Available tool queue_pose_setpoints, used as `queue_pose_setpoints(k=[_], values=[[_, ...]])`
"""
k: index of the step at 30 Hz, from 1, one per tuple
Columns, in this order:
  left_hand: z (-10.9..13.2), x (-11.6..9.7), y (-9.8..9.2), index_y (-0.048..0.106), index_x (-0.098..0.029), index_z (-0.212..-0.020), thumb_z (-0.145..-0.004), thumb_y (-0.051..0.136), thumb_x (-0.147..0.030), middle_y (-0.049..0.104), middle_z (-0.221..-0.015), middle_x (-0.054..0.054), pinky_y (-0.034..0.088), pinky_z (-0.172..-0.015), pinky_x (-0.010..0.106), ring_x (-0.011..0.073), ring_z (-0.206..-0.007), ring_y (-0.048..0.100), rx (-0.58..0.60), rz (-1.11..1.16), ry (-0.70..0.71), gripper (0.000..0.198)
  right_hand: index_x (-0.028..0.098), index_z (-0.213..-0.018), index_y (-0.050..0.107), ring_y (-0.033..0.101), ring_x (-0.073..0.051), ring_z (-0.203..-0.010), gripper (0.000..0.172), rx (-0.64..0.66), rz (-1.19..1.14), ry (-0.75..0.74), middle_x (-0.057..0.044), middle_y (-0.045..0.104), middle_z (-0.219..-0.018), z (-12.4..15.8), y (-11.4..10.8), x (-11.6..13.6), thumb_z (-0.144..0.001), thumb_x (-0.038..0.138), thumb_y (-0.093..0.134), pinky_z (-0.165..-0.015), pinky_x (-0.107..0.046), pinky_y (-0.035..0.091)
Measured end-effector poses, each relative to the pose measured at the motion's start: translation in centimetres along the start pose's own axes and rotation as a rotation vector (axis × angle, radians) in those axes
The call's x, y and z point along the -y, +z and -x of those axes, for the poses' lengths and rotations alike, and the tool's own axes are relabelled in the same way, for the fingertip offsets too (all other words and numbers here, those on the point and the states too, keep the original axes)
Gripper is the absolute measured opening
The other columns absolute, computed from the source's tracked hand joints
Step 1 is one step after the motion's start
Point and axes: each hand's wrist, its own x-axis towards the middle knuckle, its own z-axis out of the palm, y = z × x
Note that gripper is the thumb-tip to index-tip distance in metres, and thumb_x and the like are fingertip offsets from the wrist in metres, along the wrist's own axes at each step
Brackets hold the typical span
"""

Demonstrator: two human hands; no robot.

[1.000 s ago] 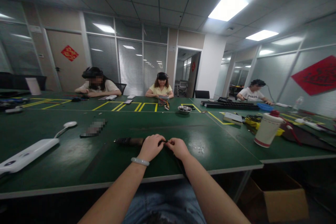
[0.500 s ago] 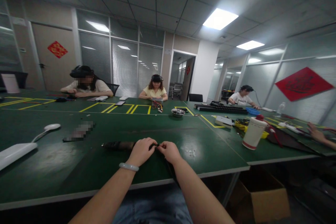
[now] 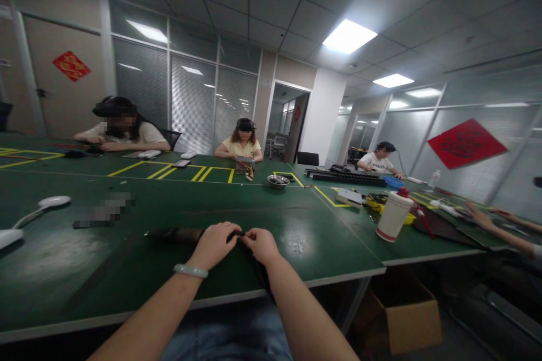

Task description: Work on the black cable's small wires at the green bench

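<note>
A dark, corded cylindrical tool that looks like an electric screwdriver point(image 3: 175, 235) lies on the green table, its metal tip pointing left. My left hand point(image 3: 215, 245) rests over its rear end, with thumb and fingers closed near where the cord leaves it. Close beside it, my right hand point(image 3: 261, 245) pinches the black cord point(image 3: 263, 277) near that end. From there the cord runs down over the table's front edge. My fingers hide the joint between tool and cord.
On the right stand a white bottle with a red cap point(image 3: 393, 217) and a yellow tray point(image 3: 409, 218). Farther back is a metal bowl point(image 3: 278, 181). A white device point(image 3: 54, 202) lies left. Co-workers sit around; one's hand point(image 3: 480, 217) is at right. A cardboard box point(image 3: 412, 324) sits below.
The view has turned slightly right, so things sit farther left in the picture. My hands keep the same grip. At far right, more of a co-worker's hands and arms shows.
</note>
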Motion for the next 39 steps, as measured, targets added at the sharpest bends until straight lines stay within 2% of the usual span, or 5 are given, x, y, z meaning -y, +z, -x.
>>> queue_pose_setpoints(k=[8, 17, 24, 35, 39], values=[[0.0, -0.2, -0.2, 0.067, -0.026, -0.095, -0.086, 0.049, -0.031, 0.067, -0.101, 0.002, 0.041, -0.087, 0.033, 0.0196, -0.094, 0.059, 0.005, -0.021, 0.005, 0.021, 0.022, -0.087, 0.071, 0.055, -0.010, -0.060, 0.024, 0.005, -0.025, -0.005, 0.000, 0.067, -0.075, 0.1, -0.1, -0.1, -0.085, 0.043, 0.060, -0.053, -0.020, 0.036], [0.1, -0.2, 0.1, 0.062, -0.027, -0.109, -0.085, 0.052, -0.029, 0.066, -0.106, 0.003, 0.039, -0.091, 0.033, 0.0202, -0.100, 0.058, -0.030, -0.002, -0.017, 0.027, 0.020, -0.085, 0.069, 0.053, -0.008, -0.052, 0.022, 0.022, -0.065, 0.014, 0.001, 0.067, -0.072, 0.1, -0.1, -0.1, -0.085, 0.040, 0.060, -0.050, -0.019, 0.034], [0.1, -0.4, 0.0, 0.066, -0.026, -0.093, -0.086, 0.050, -0.029, 0.066, -0.098, 0.002, 0.040, -0.085, 0.033, 0.0196, -0.093, 0.059, -0.020, -0.024, 0.019, 0.018, 0.019, -0.086, 0.069, 0.052, -0.008, -0.051, 0.023, 0.028, -0.099, 0.015, 0.000, 0.066, -0.070, 0.2, -0.2, -0.3, -0.086, 0.040, 0.059, -0.049, -0.019, 0.035], [0.1, -0.6, 0.3, 0.066, -0.025, -0.094, -0.086, 0.052, -0.027, 0.066, -0.097, 0.002, 0.040, -0.084, 0.034, 0.0196, -0.092, 0.058, -0.037, -0.037, 0.025, 0.017, 0.019, -0.080, 0.069, 0.054, -0.010, -0.058, 0.021, -0.026, -0.092, -0.029, 0.000, 0.066, -0.071, -0.1, 0.0, -0.9, -0.083, 0.039, 0.061, -0.051, -0.019, 0.035], [0.1, -0.8, 0.3, 0.066, -0.025, -0.093, -0.086, 0.050, -0.025, 0.065, -0.096, 0.001, 0.039, -0.083, 0.034, 0.0195, -0.091, 0.058, -0.048, -0.038, 0.025, 0.017, 0.019, -0.080, 0.068, 0.052, -0.009, -0.054, 0.021, -0.019, -0.112, -0.023, 0.001, 0.064, -0.068, -0.1, 0.1, -1.2, -0.084, 0.038, 0.059, -0.049, -0.020, 0.034]])
